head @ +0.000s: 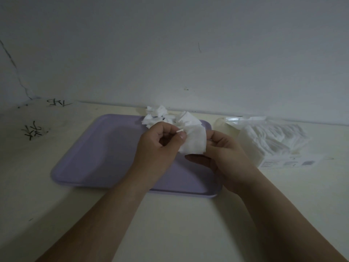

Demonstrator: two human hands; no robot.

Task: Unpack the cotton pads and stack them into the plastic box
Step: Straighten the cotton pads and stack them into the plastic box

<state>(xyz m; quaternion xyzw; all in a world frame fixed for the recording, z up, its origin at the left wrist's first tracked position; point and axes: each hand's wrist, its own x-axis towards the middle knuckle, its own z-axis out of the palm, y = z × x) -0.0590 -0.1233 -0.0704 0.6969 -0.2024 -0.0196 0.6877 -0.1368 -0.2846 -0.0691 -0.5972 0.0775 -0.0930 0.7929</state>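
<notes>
The job looks partly done. Both hands hold one pad (194, 140) between them over the tray (90, 157). The left hand (160, 146) pinches its left edge between thumb and forefinger, and the right hand (226, 157) grips its right edge with curled fingers.

Just beyond the hands a loose pile (156, 116) of pads lies at the tray's far edge, unpacked but not stacked. Right of the right hand the pack (273, 140) looks well filled, so most pads are probably left.

A pale clear shape (225, 125) between the right hand and the pack may be the box. The light is too dim to be sure, and I see no pads in it.

The best room to move is left of the left hand, over the tray. The wall (170, 63) stands close behind the pile. The table (179, 224) runs on under the forearms.
</notes>
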